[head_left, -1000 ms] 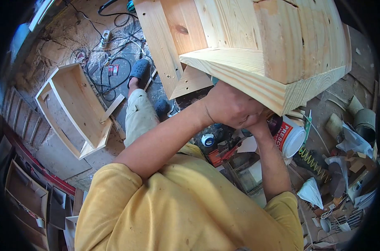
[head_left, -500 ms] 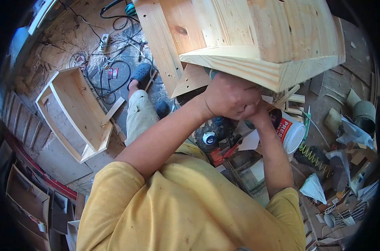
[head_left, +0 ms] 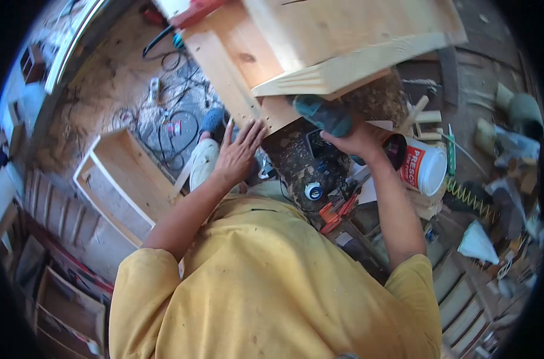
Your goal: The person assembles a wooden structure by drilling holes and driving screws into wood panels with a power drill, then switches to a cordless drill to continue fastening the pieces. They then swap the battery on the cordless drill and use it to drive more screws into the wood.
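Observation:
My left hand (head_left: 241,151) lies flat with its fingers spread on the end of a pale wooden board (head_left: 221,69), near several small drilled holes. That board is part of a large wooden piece (head_left: 350,48) at the top of the view. My right hand (head_left: 357,142) is wrapped round a dark teal power drill (head_left: 323,113), just under the piece's near edge. The drill's front points left, toward the wooden corner; its tip cannot be made out. Below it, a tape measure (head_left: 313,191) rests on the dark stained work surface.
An open wooden frame box (head_left: 125,179) stands on the floor at left, near cables and a power strip (head_left: 155,90). To the right are a white bucket (head_left: 424,167) with a red label, a yellow coiled hose (head_left: 472,200) and scraps. Red-orange clamps (head_left: 338,212) lie close to my body.
My hands were together under the wooden piece. My left hand has moved left onto the board and spread open; the drill now shows in my right hand. The view has shifted.

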The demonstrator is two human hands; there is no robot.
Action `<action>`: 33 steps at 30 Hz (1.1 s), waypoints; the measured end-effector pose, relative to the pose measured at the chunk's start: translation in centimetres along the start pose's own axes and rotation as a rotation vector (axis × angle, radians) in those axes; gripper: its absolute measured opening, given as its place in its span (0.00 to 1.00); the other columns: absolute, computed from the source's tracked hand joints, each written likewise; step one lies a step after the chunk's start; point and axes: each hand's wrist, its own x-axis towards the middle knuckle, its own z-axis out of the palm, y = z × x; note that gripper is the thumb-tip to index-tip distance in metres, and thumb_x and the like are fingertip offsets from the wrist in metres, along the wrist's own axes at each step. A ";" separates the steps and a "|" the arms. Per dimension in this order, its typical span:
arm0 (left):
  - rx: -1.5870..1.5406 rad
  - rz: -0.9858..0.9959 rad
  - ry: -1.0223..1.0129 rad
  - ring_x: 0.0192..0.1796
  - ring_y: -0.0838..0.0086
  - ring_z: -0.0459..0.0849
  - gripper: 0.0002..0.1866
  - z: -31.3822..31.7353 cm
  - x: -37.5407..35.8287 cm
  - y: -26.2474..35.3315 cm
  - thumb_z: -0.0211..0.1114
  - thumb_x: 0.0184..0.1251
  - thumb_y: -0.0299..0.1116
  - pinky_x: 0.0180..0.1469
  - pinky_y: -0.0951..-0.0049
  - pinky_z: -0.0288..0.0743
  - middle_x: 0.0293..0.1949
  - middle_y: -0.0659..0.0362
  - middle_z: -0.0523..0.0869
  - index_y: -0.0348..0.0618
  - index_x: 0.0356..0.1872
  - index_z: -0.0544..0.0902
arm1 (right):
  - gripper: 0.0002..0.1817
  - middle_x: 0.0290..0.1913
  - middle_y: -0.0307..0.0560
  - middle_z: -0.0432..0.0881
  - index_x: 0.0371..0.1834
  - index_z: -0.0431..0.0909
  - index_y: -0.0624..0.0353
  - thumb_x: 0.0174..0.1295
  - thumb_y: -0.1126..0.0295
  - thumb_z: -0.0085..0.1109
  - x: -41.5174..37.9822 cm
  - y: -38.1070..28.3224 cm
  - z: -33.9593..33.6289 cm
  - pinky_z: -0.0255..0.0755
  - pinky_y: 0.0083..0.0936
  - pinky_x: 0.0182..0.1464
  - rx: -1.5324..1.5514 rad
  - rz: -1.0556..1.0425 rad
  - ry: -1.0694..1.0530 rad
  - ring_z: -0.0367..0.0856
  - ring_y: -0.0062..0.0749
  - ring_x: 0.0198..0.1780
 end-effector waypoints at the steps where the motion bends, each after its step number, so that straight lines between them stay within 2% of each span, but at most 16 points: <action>1: 0.044 0.037 -0.031 0.79 0.66 0.50 0.45 -0.1 0.1 -0.4 0.67 0.55 0.39 0.75 0.41 0.38 0.76 0.58 0.55 0.47 0.74 0.57 | 0.26 0.46 0.58 0.83 0.50 0.78 0.56 0.47 0.61 0.71 -0.6 -0.1 -0.1 0.76 0.42 0.52 -0.002 0.017 0.022 0.81 0.55 0.49; 7: 0.049 0.129 -0.110 0.79 0.65 0.49 0.39 -1.7 0.5 -1.0 0.60 0.59 0.39 0.74 0.38 0.39 0.77 0.55 0.54 0.42 0.73 0.59 | 0.32 0.49 0.59 0.82 0.58 0.77 0.56 0.45 0.63 0.70 -8.9 -2.9 -1.2 0.75 0.41 0.53 0.221 0.083 0.095 0.80 0.52 0.53; 9: 0.318 0.234 -0.251 0.79 0.62 0.48 0.40 -1.6 0.3 -2.3 0.60 0.59 0.45 0.73 0.37 0.44 0.76 0.53 0.55 0.41 0.73 0.61 | 0.32 0.49 0.56 0.83 0.57 0.77 0.56 0.45 0.63 0.71 -12.9 -2.3 -0.6 0.74 0.38 0.54 0.295 0.106 0.133 0.81 0.47 0.52; 10: 0.189 0.261 -0.300 0.79 0.60 0.49 0.41 -3.0 0.2 -2.9 0.63 0.57 0.49 0.71 0.37 0.49 0.76 0.50 0.56 0.43 0.71 0.64 | 0.31 0.48 0.54 0.84 0.56 0.78 0.56 0.45 0.63 0.72 -15.0 -1.5 1.1 0.74 0.36 0.55 0.355 0.192 0.107 0.82 0.44 0.51; 12: 0.017 0.278 -0.554 0.74 0.55 0.61 0.37 -7.9 -0.2 -4.2 0.65 0.58 0.52 0.69 0.44 0.57 0.72 0.48 0.65 0.44 0.67 0.70 | 0.29 0.48 0.49 0.85 0.54 0.79 0.55 0.45 0.62 0.73 -19.0 -0.8 4.7 0.73 0.32 0.56 0.465 0.383 0.056 0.83 0.37 0.49; 14: -0.155 0.183 -0.950 0.57 0.53 0.81 0.30 -16.3 1.6 -4.6 0.63 0.63 0.51 0.61 0.59 0.72 0.55 0.44 0.82 0.39 0.60 0.77 | 0.28 0.49 0.49 0.85 0.56 0.79 0.55 0.48 0.63 0.72 -21.7 -1.5 7.7 0.73 0.32 0.56 0.490 0.398 0.176 0.83 0.36 0.49; 16: -0.358 0.207 -1.008 0.54 0.56 0.84 0.22 -26.3 3.7 -4.5 0.61 0.67 0.44 0.57 0.62 0.76 0.51 0.45 0.84 0.42 0.57 0.80 | 0.27 0.50 0.48 0.84 0.57 0.79 0.54 0.50 0.64 0.70 -24.1 -2.4 10.9 0.73 0.33 0.56 0.638 0.444 0.300 0.83 0.36 0.49; 17: -0.472 0.223 -0.970 0.51 0.58 0.85 0.20 -29.7 4.3 -5.4 0.62 0.67 0.40 0.55 0.64 0.77 0.48 0.48 0.86 0.44 0.57 0.81 | 0.27 0.51 0.48 0.84 0.57 0.79 0.55 0.51 0.64 0.69 -24.4 -2.6 11.8 0.72 0.34 0.57 0.742 0.475 0.368 0.83 0.36 0.49; 20: -0.559 0.382 -0.539 0.36 0.63 0.88 0.13 -39.8 7.6 -6.3 0.68 0.63 0.35 0.43 0.68 0.80 0.40 0.53 0.89 0.42 0.46 0.86 | 0.24 0.50 0.48 0.84 0.55 0.79 0.57 0.52 0.66 0.67 -22.5 -1.7 12.4 0.73 0.33 0.56 0.296 0.136 0.475 0.83 0.37 0.49; 22: -0.786 0.622 -0.547 0.33 0.65 0.88 0.10 -42.1 9.2 -6.5 0.68 0.63 0.34 0.40 0.70 0.80 0.34 0.54 0.89 0.41 0.42 0.87 | 0.22 0.48 0.48 0.85 0.53 0.79 0.59 0.52 0.68 0.67 -21.8 -4.5 10.3 0.74 0.31 0.54 0.216 0.147 0.542 0.83 0.37 0.48; 24: -0.635 0.471 -0.772 0.33 0.64 0.88 0.12 -38.4 7.9 -5.0 0.68 0.63 0.35 0.39 0.69 0.80 0.31 0.53 0.88 0.40 0.42 0.86 | 0.22 0.46 0.46 0.85 0.52 0.79 0.61 0.51 0.70 0.67 -23.2 -3.8 13.4 0.75 0.29 0.51 0.719 0.395 0.571 0.84 0.34 0.45; 26: -0.388 0.352 -0.858 0.33 0.60 0.87 0.15 -32.2 6.9 -3.6 0.67 0.63 0.38 0.38 0.67 0.79 0.30 0.50 0.87 0.39 0.45 0.85 | 0.22 0.45 0.46 0.85 0.52 0.79 0.62 0.52 0.70 0.68 -23.3 -4.1 14.0 0.75 0.29 0.50 0.659 0.407 0.605 0.84 0.32 0.44; 27: -0.473 0.279 -0.626 0.35 0.56 0.87 0.19 -25.9 5.4 -4.3 0.68 0.61 0.39 0.40 0.63 0.79 0.31 0.48 0.87 0.40 0.50 0.83 | 0.22 0.44 0.45 0.85 0.52 0.79 0.62 0.52 0.70 0.68 -23.0 -4.1 13.9 0.75 0.29 0.50 0.623 0.404 0.629 0.83 0.31 0.43; 29: -0.364 -0.072 -0.410 0.40 0.50 0.86 0.23 -16.2 4.6 -3.7 0.65 0.61 0.43 0.43 0.54 0.79 0.34 0.41 0.86 0.37 0.52 0.81 | 0.21 0.43 0.46 0.85 0.50 0.79 0.63 0.52 0.69 0.69 -22.7 -4.7 13.7 0.75 0.30 0.49 0.730 0.507 0.606 0.83 0.30 0.43; 31: -0.191 -0.256 -0.258 0.41 0.46 0.85 0.22 -10.7 6.2 -3.5 0.65 0.61 0.46 0.45 0.51 0.78 0.34 0.40 0.86 0.38 0.48 0.82 | 0.21 0.42 0.47 0.85 0.48 0.80 0.64 0.51 0.69 0.70 -22.3 -4.9 13.4 0.75 0.30 0.49 0.765 0.531 0.595 0.83 0.31 0.42; 33: -0.291 -0.350 -0.077 0.41 0.47 0.85 0.20 -6.4 7.6 -4.1 0.65 0.61 0.45 0.44 0.51 0.77 0.34 0.41 0.86 0.38 0.45 0.83 | 0.21 0.41 0.48 0.85 0.47 0.80 0.64 0.49 0.68 0.71 -22.7 -4.8 13.4 0.75 0.30 0.49 0.735 0.488 0.586 0.83 0.32 0.42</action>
